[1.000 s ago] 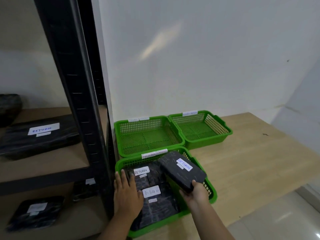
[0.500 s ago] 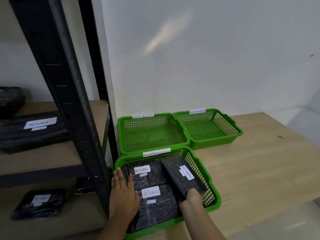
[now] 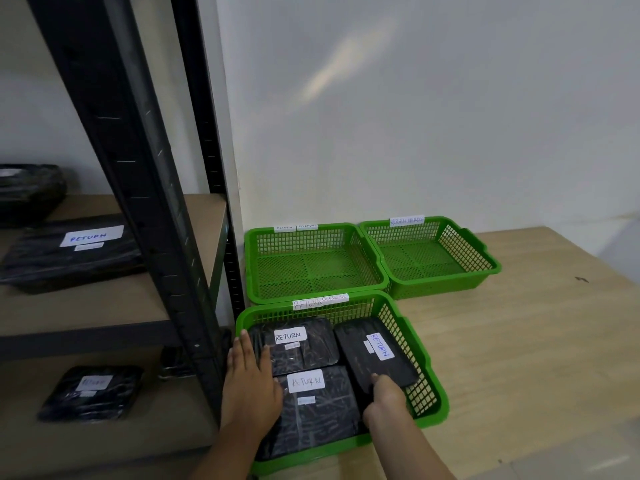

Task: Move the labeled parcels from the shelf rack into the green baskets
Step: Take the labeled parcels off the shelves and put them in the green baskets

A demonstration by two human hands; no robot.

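The near green basket (image 3: pixel 420 348) holds three black parcels with white RETURN labels. My right hand (image 3: pixel 385 398) grips the near end of the right-hand parcel (image 3: pixel 375 355), which lies inside the basket along its right wall. My left hand (image 3: pixel 250 379) lies flat, fingers spread, on the basket's left side, over the edges of the back parcel (image 3: pixel 298 344) and the front parcel (image 3: pixel 317 407). On the black shelf rack (image 3: pixel 138 188), one labeled parcel (image 3: pixel 74 252) lies on the upper board and another (image 3: pixel 91 393) on the lower board.
Two empty green baskets stand behind: one (image 3: pixel 311 268) beside the rack, one (image 3: pixel 433 254) to its right, both against the white wall. Light wooden tabletop (image 3: pixel 519 341) stretches right. A dark bundle (image 3: pixel 29 192) sits at the far left of the upper shelf.
My right hand has lowered the right-hand parcel from above the basket rim down into the basket. My left hand has stayed flat on the basket's left side.
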